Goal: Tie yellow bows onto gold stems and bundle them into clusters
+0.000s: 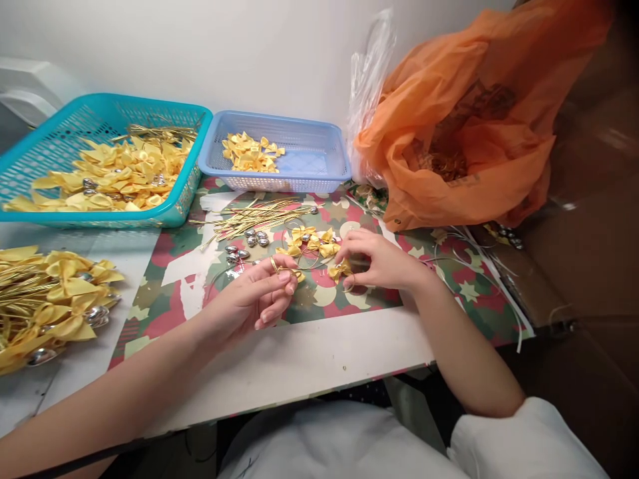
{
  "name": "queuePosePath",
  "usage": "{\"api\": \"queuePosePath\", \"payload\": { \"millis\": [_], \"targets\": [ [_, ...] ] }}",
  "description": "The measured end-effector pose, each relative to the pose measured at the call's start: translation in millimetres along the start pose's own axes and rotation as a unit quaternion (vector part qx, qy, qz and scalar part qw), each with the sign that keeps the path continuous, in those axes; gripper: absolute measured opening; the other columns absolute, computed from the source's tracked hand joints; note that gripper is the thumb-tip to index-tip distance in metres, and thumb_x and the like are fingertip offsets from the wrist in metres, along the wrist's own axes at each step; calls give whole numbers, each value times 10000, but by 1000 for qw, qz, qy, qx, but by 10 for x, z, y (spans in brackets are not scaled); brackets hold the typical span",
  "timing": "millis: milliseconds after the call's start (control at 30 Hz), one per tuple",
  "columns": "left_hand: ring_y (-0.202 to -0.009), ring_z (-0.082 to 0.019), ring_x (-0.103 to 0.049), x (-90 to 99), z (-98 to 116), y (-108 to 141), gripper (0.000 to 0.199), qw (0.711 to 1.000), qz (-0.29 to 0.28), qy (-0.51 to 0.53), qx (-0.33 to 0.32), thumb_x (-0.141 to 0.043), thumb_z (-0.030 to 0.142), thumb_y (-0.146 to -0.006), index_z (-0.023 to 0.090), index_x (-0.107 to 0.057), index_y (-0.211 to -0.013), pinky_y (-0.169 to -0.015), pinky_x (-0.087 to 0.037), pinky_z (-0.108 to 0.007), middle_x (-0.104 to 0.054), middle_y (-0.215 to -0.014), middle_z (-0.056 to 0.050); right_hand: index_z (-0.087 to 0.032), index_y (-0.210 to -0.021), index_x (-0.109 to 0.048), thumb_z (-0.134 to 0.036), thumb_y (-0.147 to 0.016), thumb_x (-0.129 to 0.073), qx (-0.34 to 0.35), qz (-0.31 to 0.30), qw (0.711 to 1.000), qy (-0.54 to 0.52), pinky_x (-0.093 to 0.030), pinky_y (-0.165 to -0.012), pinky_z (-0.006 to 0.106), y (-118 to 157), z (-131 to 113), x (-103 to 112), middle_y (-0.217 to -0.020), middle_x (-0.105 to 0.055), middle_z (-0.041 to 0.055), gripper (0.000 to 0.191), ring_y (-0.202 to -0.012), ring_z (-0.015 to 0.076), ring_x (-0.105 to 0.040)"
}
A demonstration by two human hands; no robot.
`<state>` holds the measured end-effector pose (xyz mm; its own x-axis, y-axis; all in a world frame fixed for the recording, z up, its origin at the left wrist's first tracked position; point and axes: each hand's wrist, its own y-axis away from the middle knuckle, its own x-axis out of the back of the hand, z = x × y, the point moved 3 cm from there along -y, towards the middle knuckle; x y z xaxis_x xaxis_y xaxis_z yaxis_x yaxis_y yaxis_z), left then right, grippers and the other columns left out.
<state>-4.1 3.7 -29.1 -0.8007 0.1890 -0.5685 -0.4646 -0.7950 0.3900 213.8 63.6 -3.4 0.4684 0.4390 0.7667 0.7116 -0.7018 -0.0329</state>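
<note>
Around one pale-blue rectangular plastic basket (284,182) are one bundle of gold-stemmed yellow bows (60,303) front-left, one teal plastic basket (134,217) adjoining its left, two clusters of glossy silver beads (257,239) in front, the left hand (262,286), fingertips pinched, contents unclear, the right hand (382,263), curled at one small yellow satin bow (339,269) front-right, grip uncertain, and one orange plastic bag (439,93) rightward. Before the pale-blue basket, a white strip (299,352) leaves room along the near edge; the bag crowds its right. The satin bow looks shiny and folded.

Loose, whitish top (319,442) with a short right sleeve (529,439)
</note>
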Motion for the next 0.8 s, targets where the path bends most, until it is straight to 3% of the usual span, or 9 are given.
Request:
{"api": "queuePosePath", "payload": {
  "millis": [67, 200, 433, 567, 800],
  "targets": [
    [-341, -8, -392, -7, -11, 11, 327, 1000, 6, -20, -18, -833, 342, -700, 214, -622, -913, -302, -322, -122, -602, -683, 55, -188, -868, -718, -156, -785, -735, 15, 8, 1000, -22, -453, -752, 281, -25, -7, -48, -863, -627, 31, 91, -849, 163, -582],
    [-439, -50, -486, -8, -30, 54, 271, 982, 33, -165, -81, -797, 356, -744, 194, -690, -933, -374, -396, -144, -601, -652, 27, -169, -851, -722, -119, -812, -699, 54, 58, 995, -57, -472, -710, 275, -41, -53, -101, -803, -673, 28, 67, -731, 136, -611],
    [-634, -113, -599, -87, -41, 131, 225, 881, 86, -362, -291, -766, 222, -762, 199, -744, -985, -527, -509, -218, -696, -886, -53, -177, -783, -685, -229, -756, -786, 105, 139, 972, -155, -487, -601, 247, -45, -264, -249, -727, -708, 10, 117, -639, 122, -616],
    [-779, -182, -655, -112, -58, 150, 151, 856, 83, -389, -331, -732, 220, -796, 200, -753, -944, -591, -545, -252, -714, -849, -70, -180, -719, -662, -223, -752, -787, 112, 163, 957, -210, -492, -563, 234, -55, -325, -323, -680, -697, 7, 136, -655, 131, -641],
    [-686, -162, -633, -170, 29, 209, 82, 826, 123, -407, -370, -724, 172, -779, 198, -752, -852, -530, -517, -239, -706, -747, -49, -190, -723, -668, -290, -748, -800, 134, 200, 934, -265, -524, -591, 261, -62, -335, -332, -668, -691, 6, 167, -646, 133, -646]
  ]
}}
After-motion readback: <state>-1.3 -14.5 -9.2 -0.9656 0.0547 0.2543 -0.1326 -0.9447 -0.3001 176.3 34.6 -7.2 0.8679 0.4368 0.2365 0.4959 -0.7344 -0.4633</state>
